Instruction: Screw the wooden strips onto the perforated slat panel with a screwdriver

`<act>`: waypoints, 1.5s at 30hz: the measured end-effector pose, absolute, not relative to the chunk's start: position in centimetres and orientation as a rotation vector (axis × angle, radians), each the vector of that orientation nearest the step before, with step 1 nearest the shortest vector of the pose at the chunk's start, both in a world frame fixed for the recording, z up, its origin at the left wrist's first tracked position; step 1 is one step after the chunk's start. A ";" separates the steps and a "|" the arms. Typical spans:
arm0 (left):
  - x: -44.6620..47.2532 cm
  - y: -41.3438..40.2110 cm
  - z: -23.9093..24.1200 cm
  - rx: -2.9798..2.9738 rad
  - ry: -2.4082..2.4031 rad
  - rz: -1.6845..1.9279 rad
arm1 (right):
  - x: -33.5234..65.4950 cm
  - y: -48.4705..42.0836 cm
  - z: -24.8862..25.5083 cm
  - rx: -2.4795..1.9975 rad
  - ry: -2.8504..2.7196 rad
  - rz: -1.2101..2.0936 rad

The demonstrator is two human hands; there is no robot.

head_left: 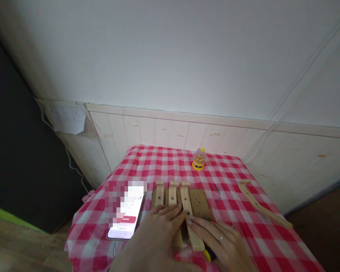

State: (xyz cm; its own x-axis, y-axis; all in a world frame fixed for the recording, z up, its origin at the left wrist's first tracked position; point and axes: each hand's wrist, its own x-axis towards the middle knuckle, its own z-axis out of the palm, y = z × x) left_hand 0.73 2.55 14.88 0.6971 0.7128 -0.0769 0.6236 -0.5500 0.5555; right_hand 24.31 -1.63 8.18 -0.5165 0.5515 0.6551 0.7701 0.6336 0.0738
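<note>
A wooden board (201, 204) lies on the table with three pale curved wooden hooks across it: the left hook (160, 192), the middle hook (172, 192) and the right hook (185, 193). Dark screw heads show in the hooks. My left hand (161, 234) lies flat over the left and middle hooks, its index fingertip touching the right one. The fingertips of my right hand (223, 241) rest on the right hook beside its lower screw. Under that palm pokes out a yellow and black handle (208, 254), apparently a screwdriver, mostly hidden.
A lit phone (123, 226) lies left of the board. Loose screws (217, 193) and another curved wooden hook (260, 207) are to the right. A clear and yellow bit container (199, 159) stands at the back. The checked tablecloth (158, 162) reaches the panelled wall (164, 130).
</note>
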 end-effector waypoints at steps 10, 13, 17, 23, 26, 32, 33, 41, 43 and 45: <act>1.4 3.7 13.6 2.418 0.959 0.084 | 24.1 -1.2 8.0 -0.939 -2.239 -0.572; 1.6 3.7 13.7 2.410 0.955 0.024 | 24.3 -1.2 7.5 -0.945 -2.242 -0.567; 2.0 3.7 13.5 2.404 0.961 0.057 | 24.6 -1.2 7.1 -0.981 -2.243 -0.517; 2.3 3.4 12.3 2.407 1.007 0.119 | 24.9 -1.2 7.0 -1.024 -2.290 -0.514; 2.4 3.5 12.0 2.427 1.006 0.049 | 24.9 -1.3 6.9 -1.016 -2.298 -0.537; 2.5 4.1 12.7 2.457 0.916 0.003 | 24.7 -1.3 6.7 -1.000 -2.279 -0.561; 2.5 4.2 12.8 2.458 0.917 -0.019 | 24.7 -1.3 6.8 -0.998 -2.264 -0.562; 2.6 3.8 11.5 2.470 0.957 0.090 | 24.3 -1.2 7.6 -1.015 -2.248 -0.507; 2.6 3.6 11.1 2.474 0.956 0.112 | 24.3 -1.4 7.6 -1.036 -2.266 -0.468; 2.6 3.5 11.0 2.477 0.951 0.111 | 24.3 -1.5 7.6 -1.063 -2.265 -0.433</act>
